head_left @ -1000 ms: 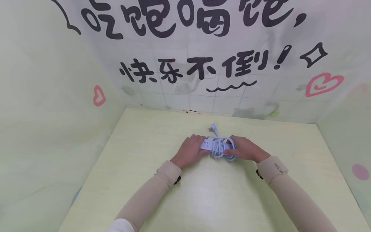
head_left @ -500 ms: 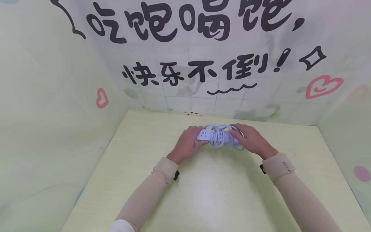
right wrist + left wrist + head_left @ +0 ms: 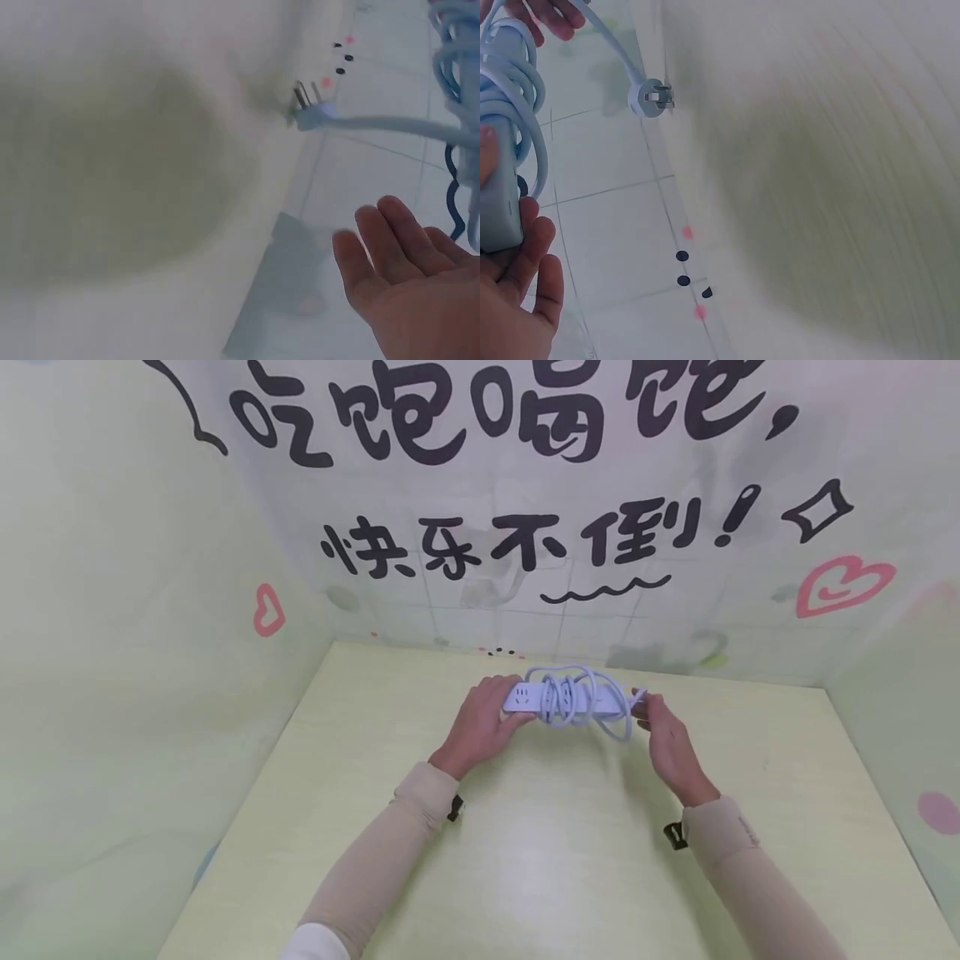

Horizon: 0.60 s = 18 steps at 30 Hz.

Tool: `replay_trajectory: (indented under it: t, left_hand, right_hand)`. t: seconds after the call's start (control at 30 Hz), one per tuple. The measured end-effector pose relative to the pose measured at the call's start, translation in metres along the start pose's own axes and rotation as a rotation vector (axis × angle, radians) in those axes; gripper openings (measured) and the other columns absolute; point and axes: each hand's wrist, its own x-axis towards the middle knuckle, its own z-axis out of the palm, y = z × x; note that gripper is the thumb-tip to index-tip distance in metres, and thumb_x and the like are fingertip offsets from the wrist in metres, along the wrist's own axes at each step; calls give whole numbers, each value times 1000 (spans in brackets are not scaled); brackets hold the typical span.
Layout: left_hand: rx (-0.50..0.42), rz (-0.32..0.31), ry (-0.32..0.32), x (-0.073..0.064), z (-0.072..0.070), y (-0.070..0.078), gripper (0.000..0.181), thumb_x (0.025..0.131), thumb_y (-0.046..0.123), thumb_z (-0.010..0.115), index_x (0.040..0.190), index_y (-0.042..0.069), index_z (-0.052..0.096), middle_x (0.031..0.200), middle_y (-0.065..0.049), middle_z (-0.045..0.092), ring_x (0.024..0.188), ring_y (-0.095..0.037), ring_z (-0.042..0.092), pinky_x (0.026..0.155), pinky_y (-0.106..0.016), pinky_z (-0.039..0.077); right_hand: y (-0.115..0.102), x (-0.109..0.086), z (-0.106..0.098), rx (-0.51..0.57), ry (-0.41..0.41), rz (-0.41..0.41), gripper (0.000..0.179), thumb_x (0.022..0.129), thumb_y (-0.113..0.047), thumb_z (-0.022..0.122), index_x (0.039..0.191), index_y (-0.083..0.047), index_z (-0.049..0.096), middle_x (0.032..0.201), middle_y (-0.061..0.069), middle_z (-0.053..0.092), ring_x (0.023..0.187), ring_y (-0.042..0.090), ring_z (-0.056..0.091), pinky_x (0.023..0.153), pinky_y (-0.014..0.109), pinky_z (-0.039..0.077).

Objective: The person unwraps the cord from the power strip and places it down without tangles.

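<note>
A white power strip [image 3: 528, 697], wrapped in its own light cord [image 3: 558, 703], is held above the table near its far edge. My left hand [image 3: 480, 727] grips the strip's left end, thumb on the near side and fingers behind. At the other end my right hand [image 3: 672, 752] stands beside the cord loops. In the right wrist view its fingers [image 3: 397, 240] are extended and loosely bent, with nothing gripped. Whether they touch the cord I cannot tell. The plug [image 3: 649, 97] dangles on a free length of cord, prongs bare; in the head view it is hidden.
A pale wooden table [image 3: 525, 860] lies under both arms. Behind it rises a wall covering [image 3: 480, 627] with black lettering and pink hearts. Side walls [image 3: 135, 693] close in the left and right.
The strip has risen from the table and moved toward the back wall in my left hand. My right hand has let go of the cord bundle and shifted right.
</note>
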Motion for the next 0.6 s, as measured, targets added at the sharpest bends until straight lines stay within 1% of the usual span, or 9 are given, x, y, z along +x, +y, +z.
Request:
replay_trajectory:
  t: [0.1,0.17,0.2,0.27,0.33,0.4,0.5,0.57,0.6]
  left_hand:
    - [-21,-17,24,1,-1,-1,51,96,38,70,137,11,55,120,-3,65,104,-20,54,89,-38,46]
    - [-32,-29,38,2,-2,-1,52,96,37,70,138,11,54,119,-4,65,104,-21,54,89,-38,46]
    - [-37,-37,42,2,-3,-1,52,96,37,70,138,11,54,119,-4,64,104,-21,54,89,-38,46]
    - [-41,-47,52,2,-4,-1,54,96,36,70,140,10,53,119,-4,64,103,-21,54,90,-39,47]
    - [-42,-53,58,1,-5,-2,55,96,36,71,141,10,53,120,-5,64,104,-21,54,90,-40,47]
    - [-46,-55,62,1,-6,-3,56,95,36,71,141,10,53,121,-5,64,104,-21,55,90,-40,47]
    - [-51,-58,63,0,-7,-5,56,95,36,72,141,11,53,122,-5,65,105,-21,55,91,-40,47]
    - [-47,-63,55,-1,-8,-5,57,94,37,72,141,11,54,123,-4,65,106,-21,55,91,-40,47]
    - [-46,-64,50,-2,-9,-5,57,94,36,73,141,10,54,123,-4,66,106,-21,55,91,-40,47]
  right_hand:
    - [8,-14,16,-69,54,-63,60,113,-39,19,148,2,45,148,28,52,141,48,45,116,64,32]
    - [10,-19,26,-111,103,-135,49,113,-32,31,142,1,53,144,25,57,138,44,49,113,61,37]
    - [9,-20,30,-124,130,-177,42,112,-26,37,137,1,56,140,23,60,133,43,54,109,58,40]
    - [6,-19,37,-155,191,-260,31,110,-18,45,130,0,60,131,19,67,123,38,62,102,49,46]
    - [1,-17,39,-190,257,-357,22,106,-9,51,122,2,62,119,16,73,114,35,69,99,31,51]
    - [-6,-14,38,-237,310,-453,18,103,1,53,118,4,63,105,15,75,101,33,73,90,25,53]
    - [-18,-9,32,-314,344,-566,20,97,10,58,116,8,63,89,14,71,86,30,72,80,25,55]
    - [-26,-7,26,-383,348,-619,24,95,11,60,118,8,63,83,13,65,77,25,65,69,37,51]
    - [-30,-6,22,-409,342,-645,24,94,11,60,118,8,63,83,13,62,75,24,61,67,38,50]
